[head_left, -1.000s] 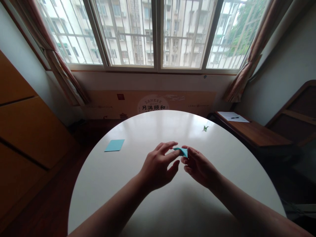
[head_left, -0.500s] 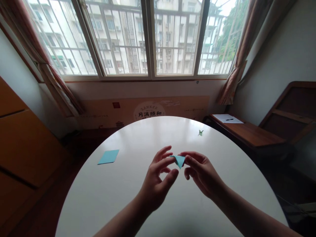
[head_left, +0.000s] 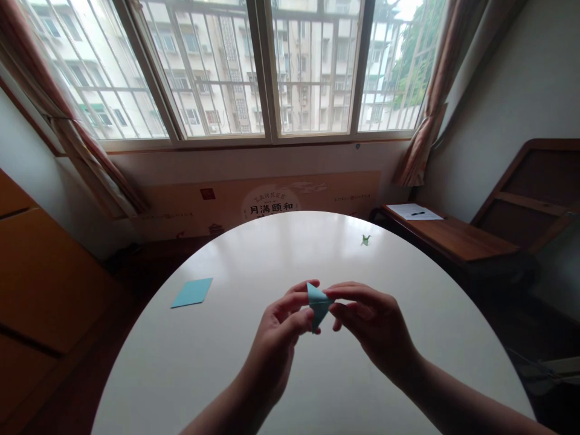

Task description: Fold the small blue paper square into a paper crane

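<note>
The folded blue paper (head_left: 319,307) is held in the air above the middle of the bench (head_left: 376,399), off its surface. It presents a small pointed shape, with a crease running across the visible face and one point directed toward the right hand (head_left: 374,314).

Grip, right: narrow, index finger and thumb closed together on the right-hand point. Grip, left: the left hand (head_left: 283,329) holds the opposite side, thumb in front, fingers behind.

On handling, in my judgement: the left hold should stay firm yet light, so the layers do not slip or buckle. The right pinch should bring edges and points together before any pressure is applied; each crease is best run from its middle outward. Paper this small would probably crease more sharply if pressed against the bench than in mid-air.

Further out, a flat blue sheet (head_left: 193,293) lies on the left of the bench, well apart from the hands. A small green figure (head_left: 365,240) rests near the far edge, to the right.

Not verifiable: the paper's rear face, its layer count, and the exact placement of the left fingers behind it. The green figure is too small to identify. The bench's near edge and both forearms are cut off by the frame.
</note>
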`<state>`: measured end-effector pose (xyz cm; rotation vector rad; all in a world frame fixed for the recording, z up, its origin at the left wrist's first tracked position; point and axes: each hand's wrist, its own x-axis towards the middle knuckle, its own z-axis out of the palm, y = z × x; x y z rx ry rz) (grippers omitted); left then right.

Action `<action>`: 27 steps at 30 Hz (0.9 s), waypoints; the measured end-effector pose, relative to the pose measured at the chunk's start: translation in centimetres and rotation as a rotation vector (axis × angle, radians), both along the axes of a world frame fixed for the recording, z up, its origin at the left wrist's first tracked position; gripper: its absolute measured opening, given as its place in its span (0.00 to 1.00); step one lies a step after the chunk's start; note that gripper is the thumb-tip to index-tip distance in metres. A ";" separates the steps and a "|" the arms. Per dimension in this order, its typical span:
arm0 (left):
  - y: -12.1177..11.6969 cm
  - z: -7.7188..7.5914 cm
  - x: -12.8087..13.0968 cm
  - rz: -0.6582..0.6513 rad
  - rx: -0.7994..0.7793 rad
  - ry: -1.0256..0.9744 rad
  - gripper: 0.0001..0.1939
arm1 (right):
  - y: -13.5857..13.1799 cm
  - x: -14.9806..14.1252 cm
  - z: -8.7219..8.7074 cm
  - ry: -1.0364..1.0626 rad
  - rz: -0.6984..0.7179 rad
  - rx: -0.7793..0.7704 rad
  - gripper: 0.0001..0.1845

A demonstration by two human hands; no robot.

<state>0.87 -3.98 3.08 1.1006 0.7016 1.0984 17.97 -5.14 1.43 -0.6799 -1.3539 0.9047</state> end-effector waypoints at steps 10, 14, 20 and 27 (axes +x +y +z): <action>0.4 0.3 0.3 -0.168 -0.242 -0.069 0.15 | 0.6 0.4 -0.4 -0.267 -0.149 0.267 0.14; 0.4 0.5 0.2 -0.176 -0.328 -0.085 0.14 | 0.7 0.6 -0.1 -0.333 -0.163 0.350 0.17; 0.4 0.3 0.0 -0.257 -0.309 -0.112 0.13 | 0.7 0.8 0.6 -0.396 -0.239 0.486 0.17; 0.6 0.1 -0.2 -0.287 -0.279 -0.080 0.14 | 0.8 0.8 0.9 -0.426 -0.263 0.570 0.18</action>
